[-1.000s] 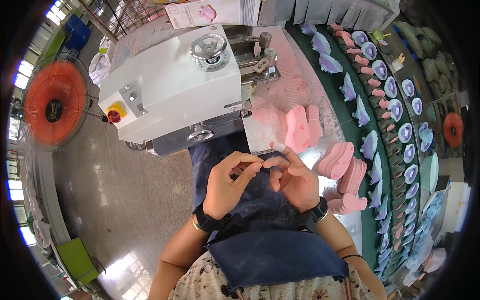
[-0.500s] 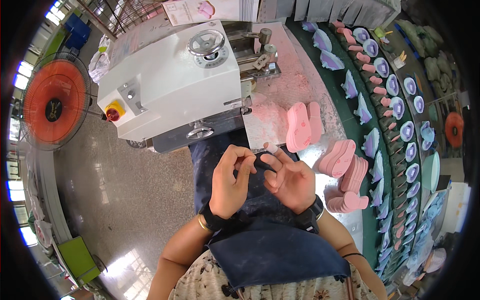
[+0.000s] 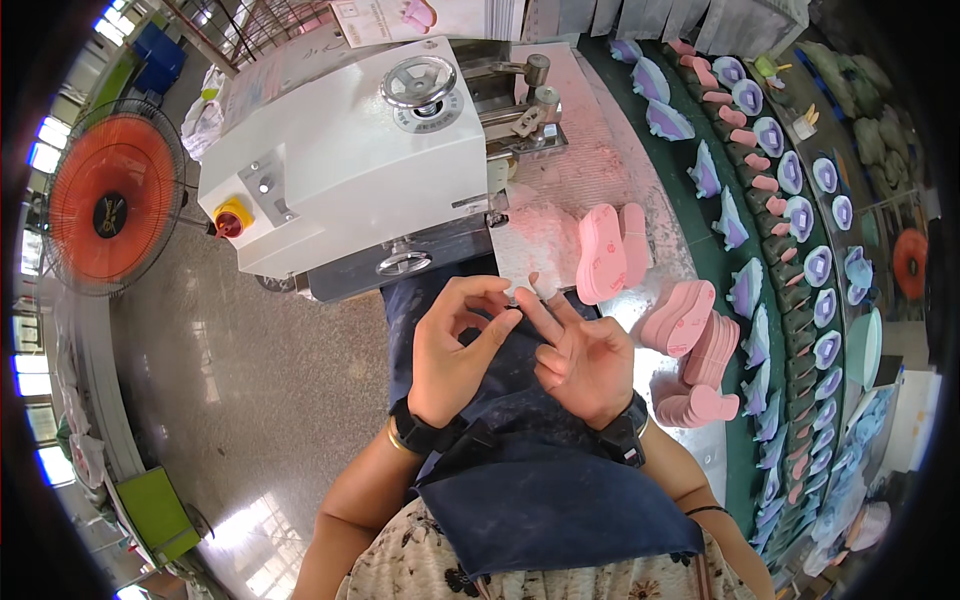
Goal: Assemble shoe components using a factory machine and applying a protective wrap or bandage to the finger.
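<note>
My left hand is closed in a pinch at a small white finger wrap. The wrap sits against a fingertip of my right hand, and I cannot tell whether it is around that finger or only touching it. My right hand is palm up, some fingers stretched out and others curled, holding nothing. Both hands hover over the dark blue apron. Just beyond them, pink shoe insoles lie on the worktable beside a white machine.
More pink insoles are piled at the right edge of the worktable. A green conveyor beyond carries lilac and blue shoe pieces. At the left stands an orange fan. Pink dust covers the table near the machine.
My left fingertips have moved up and right to the white wrap. Half a second ago the wrap showed on a right fingertip, apart from my left hand's pinch.
</note>
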The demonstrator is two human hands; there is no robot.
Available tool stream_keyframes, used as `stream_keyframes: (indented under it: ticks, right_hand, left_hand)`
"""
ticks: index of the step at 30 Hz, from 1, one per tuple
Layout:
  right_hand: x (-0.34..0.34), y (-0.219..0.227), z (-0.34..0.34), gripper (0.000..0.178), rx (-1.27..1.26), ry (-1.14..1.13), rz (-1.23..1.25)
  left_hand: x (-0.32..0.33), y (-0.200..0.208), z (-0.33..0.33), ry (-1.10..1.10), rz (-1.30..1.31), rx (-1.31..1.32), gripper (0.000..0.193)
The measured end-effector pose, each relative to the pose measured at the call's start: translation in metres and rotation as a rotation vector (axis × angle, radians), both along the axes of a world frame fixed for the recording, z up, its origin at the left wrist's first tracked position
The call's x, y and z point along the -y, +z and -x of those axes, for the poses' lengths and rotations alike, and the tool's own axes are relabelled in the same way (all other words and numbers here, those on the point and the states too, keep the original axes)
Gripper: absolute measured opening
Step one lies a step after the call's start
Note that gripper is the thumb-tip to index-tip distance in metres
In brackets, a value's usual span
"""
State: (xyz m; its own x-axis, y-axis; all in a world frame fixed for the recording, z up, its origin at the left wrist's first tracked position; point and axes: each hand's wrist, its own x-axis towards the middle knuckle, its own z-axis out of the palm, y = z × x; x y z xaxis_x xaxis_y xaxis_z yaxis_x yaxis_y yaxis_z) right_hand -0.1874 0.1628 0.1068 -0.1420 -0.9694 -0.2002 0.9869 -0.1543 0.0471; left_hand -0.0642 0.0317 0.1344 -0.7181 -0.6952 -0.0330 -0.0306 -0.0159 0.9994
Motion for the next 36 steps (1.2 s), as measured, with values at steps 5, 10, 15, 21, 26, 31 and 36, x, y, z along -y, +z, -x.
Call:
stream_keyframes:
  ticks: [5,10,15,21,26,31,36]
  right_hand:
    - [0.002,-0.002,-0.003,0.069,0.034,0.046,0.059]
    - [0.007,0.002,-0.011,0.081,-0.188,0.094,0.098]
    - [0.012,0.001,-0.018,0.084,-0.336,0.162,0.161]
    - [0.010,0.004,-0.016,0.075,-0.058,0.094,0.124]
    - [0.004,-0.001,-0.010,0.072,0.098,0.100,0.210]
    - [0.008,0.009,-0.012,0.078,0.195,0.112,0.273]
    - [0.008,0.009,-0.019,0.048,0.135,0.139,0.241]
  left_hand:
    - [-0.003,-0.009,0.003,-0.104,-0.042,-0.090,0.024]
    - [-0.008,-0.002,0.007,-0.049,-0.192,-0.071,0.026]
    - [-0.005,-0.009,0.013,0.027,-0.563,-0.259,0.045]
    - [-0.004,-0.017,0.005,-0.118,-0.693,-0.354,0.036]
    - [-0.009,-0.008,0.004,-0.198,-0.618,-0.332,0.034]
    - [-0.007,-0.018,0.004,-0.329,-0.356,-0.291,0.030]
    - [-0.012,-0.025,0.008,-0.266,-0.380,-0.349,0.041]
